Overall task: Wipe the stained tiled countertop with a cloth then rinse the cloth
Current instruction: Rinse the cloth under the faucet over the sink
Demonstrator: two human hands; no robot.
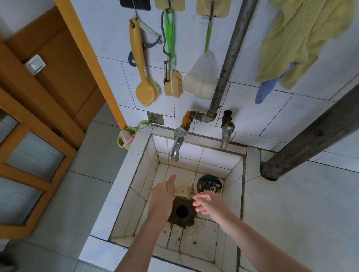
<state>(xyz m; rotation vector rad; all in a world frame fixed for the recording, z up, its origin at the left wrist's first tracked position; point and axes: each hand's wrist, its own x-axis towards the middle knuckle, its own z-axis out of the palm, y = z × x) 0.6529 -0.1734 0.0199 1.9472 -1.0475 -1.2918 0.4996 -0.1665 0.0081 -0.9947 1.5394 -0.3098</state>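
Your left hand (164,193) reaches out over the stained tiled sink (252,157), fingers straight and together, thumb raised, holding nothing. Your right hand (208,202) hovers just to its right, fingers loosely curled around nothing. The two hands are apart, with the dark drain (182,211) between them. A black disc (209,184) in the sink's far right corner bears markings too blurred to read. A yellow-green cloth (307,22) hangs at the far right over a blue cloth (267,89), above the white tiled countertop (300,212) right of the sink.

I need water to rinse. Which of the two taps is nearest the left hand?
The shiny chrome tap: the left hand is just below its spout; the dull grey tap stands farther right.
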